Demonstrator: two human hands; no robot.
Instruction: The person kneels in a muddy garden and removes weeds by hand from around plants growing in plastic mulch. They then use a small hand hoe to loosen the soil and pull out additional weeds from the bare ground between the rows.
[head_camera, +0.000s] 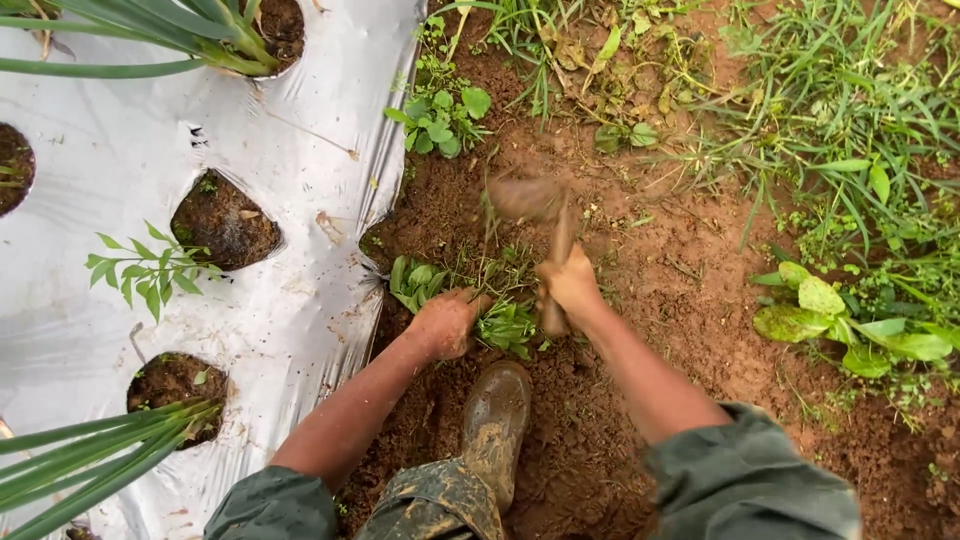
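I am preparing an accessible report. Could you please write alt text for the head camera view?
A person's right hand swings a small hoe, blurred, over red soil, while the left hand grips leafy weeds. A muddy boot stands below; silver plastic mulch with planting holes lies at the left.

Glossy silver plastic sheet (120, 150) beside rough, crumbly soil (690, 270).

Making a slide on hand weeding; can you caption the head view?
Left hand grips a leafy weed while right hand swings a small hoe beside silver mulch sheet.
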